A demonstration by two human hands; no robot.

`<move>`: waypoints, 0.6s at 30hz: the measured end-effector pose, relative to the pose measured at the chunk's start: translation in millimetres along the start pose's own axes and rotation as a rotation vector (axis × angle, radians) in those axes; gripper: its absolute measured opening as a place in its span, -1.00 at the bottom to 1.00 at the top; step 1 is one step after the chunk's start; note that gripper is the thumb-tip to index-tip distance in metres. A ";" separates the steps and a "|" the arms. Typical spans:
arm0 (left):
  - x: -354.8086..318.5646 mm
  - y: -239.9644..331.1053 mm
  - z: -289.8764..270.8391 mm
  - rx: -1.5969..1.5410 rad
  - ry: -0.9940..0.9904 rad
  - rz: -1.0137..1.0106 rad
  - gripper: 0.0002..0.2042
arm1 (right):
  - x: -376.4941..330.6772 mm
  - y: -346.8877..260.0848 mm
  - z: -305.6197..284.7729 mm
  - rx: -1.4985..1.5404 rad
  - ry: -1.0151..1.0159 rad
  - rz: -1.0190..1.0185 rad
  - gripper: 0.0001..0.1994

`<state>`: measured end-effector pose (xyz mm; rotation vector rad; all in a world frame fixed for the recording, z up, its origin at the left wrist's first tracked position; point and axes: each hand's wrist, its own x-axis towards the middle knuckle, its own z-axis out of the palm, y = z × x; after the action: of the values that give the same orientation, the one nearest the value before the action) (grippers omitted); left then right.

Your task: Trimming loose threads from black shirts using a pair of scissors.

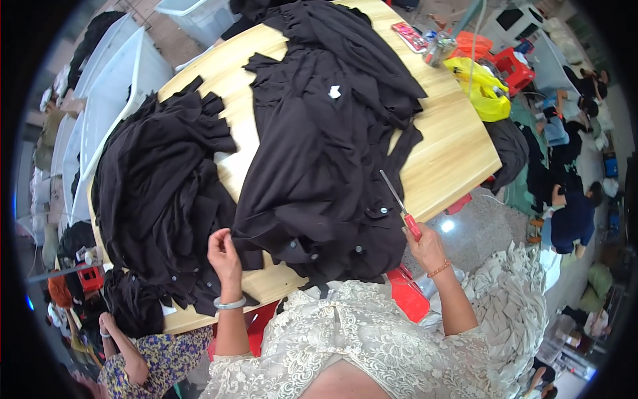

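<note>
left hand: fingers curled beside the edge of the black garment, cannot tell whether they pinch it | black garment: spreads ahead and right of these fingertips, on the wooden table | right hand: fingers wrapped around a red-handled tool, pointing forward-left from them | black cloth heap: left of the left fingertips

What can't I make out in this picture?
In the head view:
Butt of the red-handled tool: hidden by the right hand.
Black garments: lower layers hidden under upper folds.
Left hand: fingertips too small to show any pinch.
White piece: too small to identify.
Person in dark blue: hands too small and blurred.
</note>
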<state>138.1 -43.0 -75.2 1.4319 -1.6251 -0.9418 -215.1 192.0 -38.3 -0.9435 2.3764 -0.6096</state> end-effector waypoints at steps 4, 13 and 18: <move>-40.9 4.6 29.3 0.039 -0.101 0.004 -0.61 | 7.8 -14.3 9.5 -0.021 -0.044 -0.090 -0.70; -32.5 -20.9 64.7 -0.888 -0.294 -0.898 -0.67 | 1.0 -31.2 6.1 -0.067 -0.163 -0.167 -0.71; -46.7 -1.9 51.0 -1.205 -0.398 -1.156 -0.40 | -4.2 -26.3 8.4 -0.096 -0.094 -0.271 -0.78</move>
<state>96.9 5.5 -102.6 1.1576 -0.0029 -2.3761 -194.4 176.0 -28.6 -1.3212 2.2289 -0.5410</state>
